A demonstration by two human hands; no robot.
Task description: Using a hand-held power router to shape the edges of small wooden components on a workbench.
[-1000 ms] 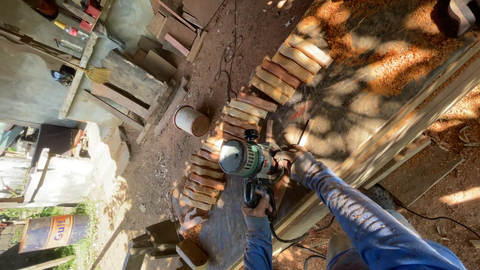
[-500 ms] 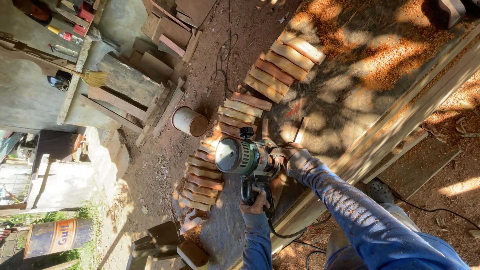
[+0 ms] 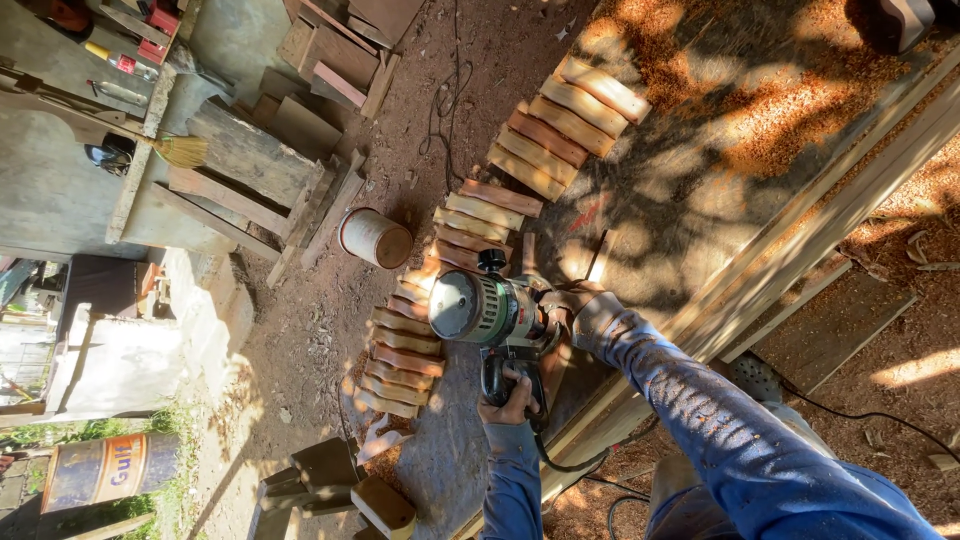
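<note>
The person is holding a power tool (image 3: 490, 310), a grey and green machine with a round motor housing, over the desk (image 3: 700, 140). The left hand (image 3: 512, 400) is wrapping its grip closed around the black rear handle of the tool. The right hand (image 3: 570, 300) is pressing closed on the side of the tool body; its fingers are mostly hidden behind the machine.

The tool is sitting near the edge of the desk, just beside two rows of short wooden pieces (image 3: 400, 350) which are lying side by side. A further row of such pieces (image 3: 565, 125) is lying higher up on the desk. Much sawdust (image 3: 790, 110) is covering the surface, so I judge that a good part of the cutting or shaping is already done. Which pieces are finished and which are left, I cannot tell. A small round can (image 3: 375, 238) is lying on the ground close to the pieces.
</note>
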